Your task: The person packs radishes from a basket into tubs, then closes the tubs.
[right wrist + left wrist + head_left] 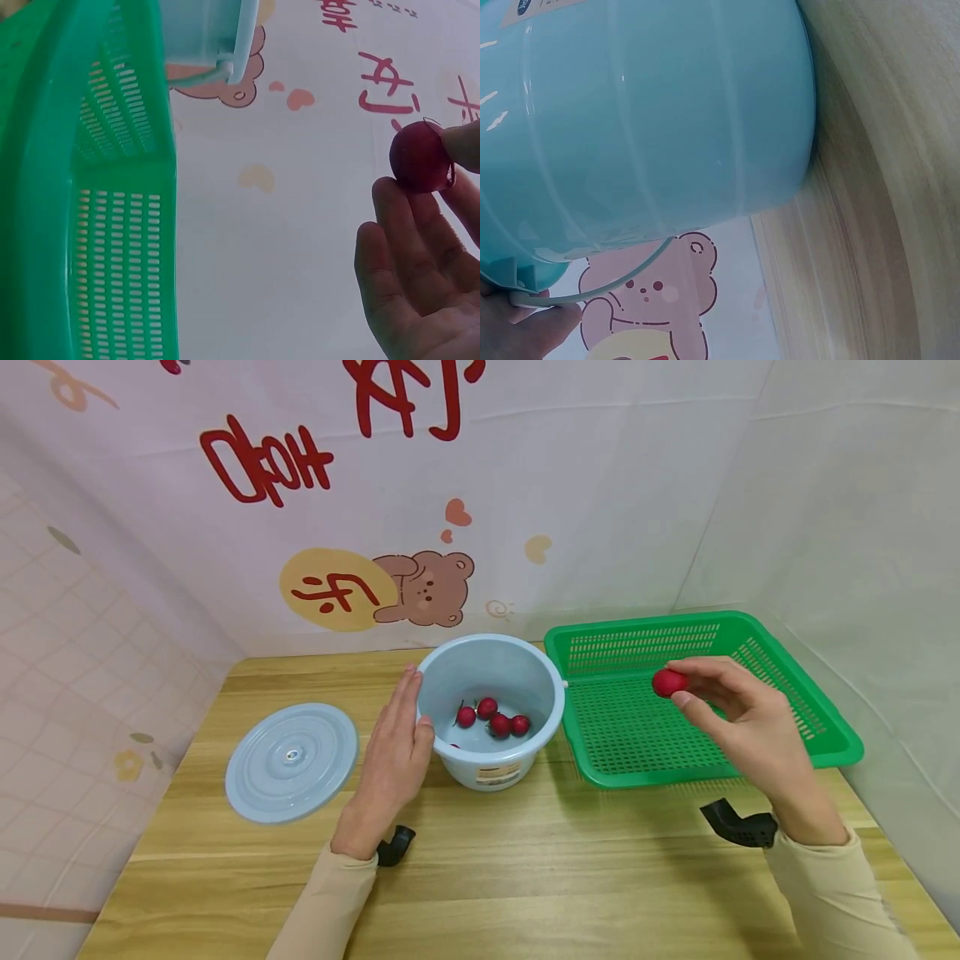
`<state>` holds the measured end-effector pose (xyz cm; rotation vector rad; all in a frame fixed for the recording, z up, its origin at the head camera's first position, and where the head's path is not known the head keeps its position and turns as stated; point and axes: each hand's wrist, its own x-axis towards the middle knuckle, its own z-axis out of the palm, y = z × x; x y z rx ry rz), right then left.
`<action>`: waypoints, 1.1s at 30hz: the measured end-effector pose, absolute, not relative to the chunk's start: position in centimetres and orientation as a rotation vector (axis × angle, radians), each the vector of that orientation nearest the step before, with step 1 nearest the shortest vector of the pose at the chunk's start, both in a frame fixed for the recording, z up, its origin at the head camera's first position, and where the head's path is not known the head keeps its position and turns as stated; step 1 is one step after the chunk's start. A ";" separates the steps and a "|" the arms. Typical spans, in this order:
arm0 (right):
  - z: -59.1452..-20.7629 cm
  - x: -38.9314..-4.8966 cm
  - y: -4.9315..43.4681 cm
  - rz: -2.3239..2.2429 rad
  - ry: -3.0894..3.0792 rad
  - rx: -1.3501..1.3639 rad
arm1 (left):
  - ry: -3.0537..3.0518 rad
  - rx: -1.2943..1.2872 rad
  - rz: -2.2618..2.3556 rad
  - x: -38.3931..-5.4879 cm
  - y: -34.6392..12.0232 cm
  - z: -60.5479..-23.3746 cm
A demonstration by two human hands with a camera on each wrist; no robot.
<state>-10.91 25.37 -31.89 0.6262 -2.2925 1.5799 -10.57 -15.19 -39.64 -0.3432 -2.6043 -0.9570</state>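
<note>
Between the thumb and fingertips of my right hand [746, 718], a small round red radish [669, 682] is pinched above the green basket [600, 777]. Thin root strands show on that radish [420, 157] in the right wrist view. My left hand [393, 752] rests against the left side of the light blue bucket [487, 768], fingers straight along its outside, thumb at the rim. Its thumb [551, 330] lies beside the bucket's thin handle [615, 283] in the left wrist view. Several red radishes [498, 724] lie on the bucket floor; the near wall partly hides one.
A round light blue lid [292, 764] lies flat on the wooden table [540, 877], left of the bucket. The basket stands right of the bucket, its rim close to it. Behind the table hangs a white printed sheet [600, 502] with a bear and red characters.
</note>
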 end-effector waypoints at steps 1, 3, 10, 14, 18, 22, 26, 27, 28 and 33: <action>-32.0 -11.0 25.1 1.610 -2.261 0.653 | -2.607 -0.342 -0.958 -10.6 -15.2 -39.6; -32.2 -11.2 24.6 1.634 -2.218 0.697 | -2.611 -0.341 -0.958 -10.6 -15.2 -39.6; -33.0 -11.4 22.5 1.626 -2.176 0.769 | -2.620 -0.332 -0.963 -10.6 -15.1 -39.6; -33.2 -11.6 21.3 1.569 -2.201 0.815 | -2.619 -0.331 -0.965 -10.5 -15.1 -39.5; -33.4 -11.7 20.1 1.520 -2.210 0.854 | -2.606 -0.331 -0.975 -10.6 -15.2 -39.6; -33.6 -11.9 19.2 1.505 -2.187 0.887 | -2.595 -0.334 -0.980 -10.7 -15.2 -39.6; -33.7 -12.0 18.3 1.517 -2.177 0.902 | -2.594 -0.335 -0.980 -10.7 -15.1 -39.6; -33.7 -12.1 18.1 1.515 -2.175 0.906 | -2.595 -0.334 -0.980 -10.7 -15.1 -39.6; -33.7 -12.1 17.9 1.513 -2.173 0.911 | -2.595 -0.334 -0.979 -10.7 -15.1 -39.6; -33.8 -12.2 16.6 1.476 -2.165 0.948 | -2.591 -0.340 -0.967 -10.7 -15.2 -39.7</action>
